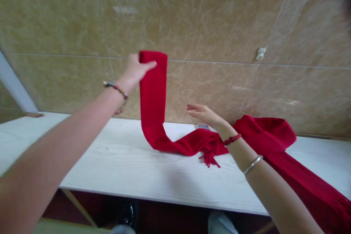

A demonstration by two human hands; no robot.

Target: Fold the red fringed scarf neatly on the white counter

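A red scarf [153, 98] hangs from my left hand [137, 69], which grips its folded upper end with the thumb in front. From there the scarf drops to the table and runs right, where a fringed end [210, 153] lies on the surface. My right hand [204, 113] is in the air over the scarf's right part, fingers stretched out and holding nothing. More red cloth [265, 135] lies bunched to the right, partly behind my right forearm, and spreads down to the right edge. Whether it joins the held scarf is hidden.
A white wood-grain table [117, 157] stands against a beige marble-tiled wall [192, 14]. A small flat object [203, 126] lies near the wall behind my right hand. A little white figure [260, 53] is fixed on the wall. Shoes and legs show below the table's front edge.
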